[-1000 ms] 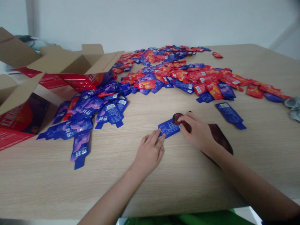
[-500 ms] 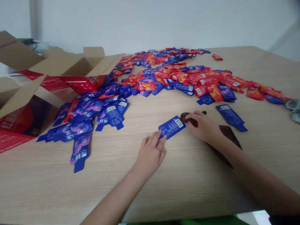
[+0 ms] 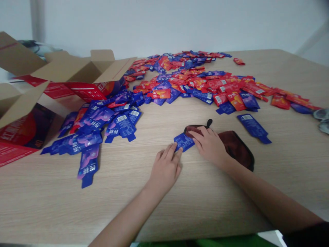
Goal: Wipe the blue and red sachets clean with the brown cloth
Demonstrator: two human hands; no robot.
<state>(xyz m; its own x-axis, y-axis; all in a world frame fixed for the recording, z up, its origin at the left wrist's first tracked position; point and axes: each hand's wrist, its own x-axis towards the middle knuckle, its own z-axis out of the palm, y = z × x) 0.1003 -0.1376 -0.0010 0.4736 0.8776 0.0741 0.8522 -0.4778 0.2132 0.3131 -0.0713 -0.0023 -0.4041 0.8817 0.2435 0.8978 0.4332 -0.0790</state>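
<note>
A blue sachet (image 3: 183,143) lies flat on the table with its printed back up. My left hand (image 3: 166,164) is open, palm down, its outstretched fingertips resting on the sachet's near left edge. My right hand (image 3: 209,144) is closed on the dark brown cloth pouch (image 3: 238,147), which has black edging and a small black tab at the far side. The pouch's front edge overlaps the barcode end of the sachet. I cannot tell whether that end is inside the pouch or beneath it. My right hand hides the pouch's middle.
A separate blue sachet (image 3: 253,128) lies right of the pouch. Red and blue sachets (image 3: 180,82) are heaped across the back, with another blue heap (image 3: 97,120) at the left. Open cardboard boxes (image 3: 113,70) stand on the left. Greyish objects (image 3: 322,120) sit at the right edge.
My right hand has moved left with the brown pouch, whose edge now covers the sachet's barcode end. My left hand and the blue sachet have stayed in place.
</note>
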